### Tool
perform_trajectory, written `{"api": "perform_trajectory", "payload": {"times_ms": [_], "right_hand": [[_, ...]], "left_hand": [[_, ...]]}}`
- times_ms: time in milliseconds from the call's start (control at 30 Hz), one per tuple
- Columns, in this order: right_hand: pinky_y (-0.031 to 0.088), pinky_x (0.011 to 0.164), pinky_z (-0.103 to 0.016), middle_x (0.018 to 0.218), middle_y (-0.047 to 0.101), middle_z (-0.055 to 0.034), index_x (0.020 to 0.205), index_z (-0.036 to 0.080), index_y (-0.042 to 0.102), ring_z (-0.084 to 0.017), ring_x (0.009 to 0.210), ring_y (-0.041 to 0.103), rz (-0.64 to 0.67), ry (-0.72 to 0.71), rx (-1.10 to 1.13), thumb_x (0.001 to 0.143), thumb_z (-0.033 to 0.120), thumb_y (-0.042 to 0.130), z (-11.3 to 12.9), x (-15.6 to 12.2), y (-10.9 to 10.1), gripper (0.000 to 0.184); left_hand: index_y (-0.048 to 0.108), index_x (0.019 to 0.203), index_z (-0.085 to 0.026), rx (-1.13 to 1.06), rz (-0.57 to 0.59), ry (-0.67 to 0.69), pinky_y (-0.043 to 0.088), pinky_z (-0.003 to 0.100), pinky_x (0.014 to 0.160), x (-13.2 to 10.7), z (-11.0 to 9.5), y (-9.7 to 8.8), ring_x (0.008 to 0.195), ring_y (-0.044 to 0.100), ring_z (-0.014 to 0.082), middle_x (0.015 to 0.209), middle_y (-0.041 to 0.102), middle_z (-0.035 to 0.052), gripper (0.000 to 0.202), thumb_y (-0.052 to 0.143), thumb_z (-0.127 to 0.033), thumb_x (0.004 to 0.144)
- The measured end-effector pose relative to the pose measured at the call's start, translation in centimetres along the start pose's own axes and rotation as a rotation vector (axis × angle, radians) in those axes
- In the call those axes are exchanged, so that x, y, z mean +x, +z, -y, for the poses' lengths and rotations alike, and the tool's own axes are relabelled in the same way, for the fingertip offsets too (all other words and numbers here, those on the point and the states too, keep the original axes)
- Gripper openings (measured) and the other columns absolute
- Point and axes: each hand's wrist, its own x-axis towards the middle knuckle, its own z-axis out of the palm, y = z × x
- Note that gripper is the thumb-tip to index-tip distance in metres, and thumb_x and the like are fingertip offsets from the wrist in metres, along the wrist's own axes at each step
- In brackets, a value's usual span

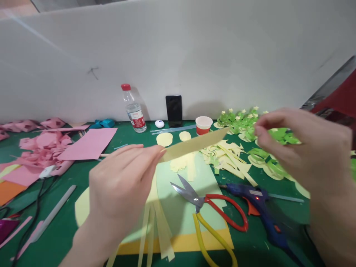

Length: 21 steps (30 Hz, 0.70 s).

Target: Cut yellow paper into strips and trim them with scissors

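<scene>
My left hand (124,181) pinches one end of a long pale yellow paper strip (194,144), which stretches up and to the right above the table. My right hand (303,148) hovers near the strip's far end with fingers curled and slightly blurred; it does not touch the strip and I see nothing in it. Below lie more yellow strips (155,230) on a light green sheet (178,207), with open scissors (211,211) that have red and yellow handles.
A blue glue gun (261,207) lies right of the scissors. Yellow scraps (225,155), green paper flowers (241,120), a red cup (203,125), a water bottle (133,108), a black phone (174,110) and pink paper (89,142) cover the green table. A white wall is behind.
</scene>
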Motion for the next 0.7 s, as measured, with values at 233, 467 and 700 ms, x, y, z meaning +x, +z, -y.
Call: {"api": "perform_trajectory", "payload": {"times_ms": [233,467,700], "right_hand": [[0.045,0.072,-0.030,0.081,0.064,-0.0089,0.082,0.013,0.058,-0.016,0.080,0.057,0.014,-0.178,0.227,0.080,0.011,0.055,3.5,-0.3,0.4,0.004],[0.047,0.071,-0.030,0.071,0.063,-0.0073,0.072,0.010,0.061,-0.016,0.073,0.053,0.121,-0.252,0.403,0.081,0.006,0.050,5.9,-1.2,2.0,0.015],[0.049,0.066,-0.030,0.068,0.062,-0.0069,0.068,0.010,0.060,-0.016,0.068,0.055,0.176,-0.291,0.443,0.082,0.006,0.044,6.2,-1.2,2.1,0.021]], "left_hand": [[0.061,0.077,-0.015,-0.156,0.121,0.030,0.050,0.026,0.055,-0.7,-1.7,1.3,0.057,0.062,0.0147,0.065,0.067,0.0015,0.013,0.050,-0.014,0.083],[0.059,0.065,-0.012,-0.266,0.200,0.026,0.047,0.027,0.047,-1.1,-3.4,1.3,0.050,0.059,0.0160,0.056,0.063,0.0036,0.022,0.048,-0.013,0.083],[0.055,0.055,-0.013,-0.284,0.283,0.019,0.044,0.025,0.044,-1.4,-3.7,1.4,0.044,0.053,0.0141,0.047,0.055,0.0009,0.029,0.043,-0.006,0.081]]}}
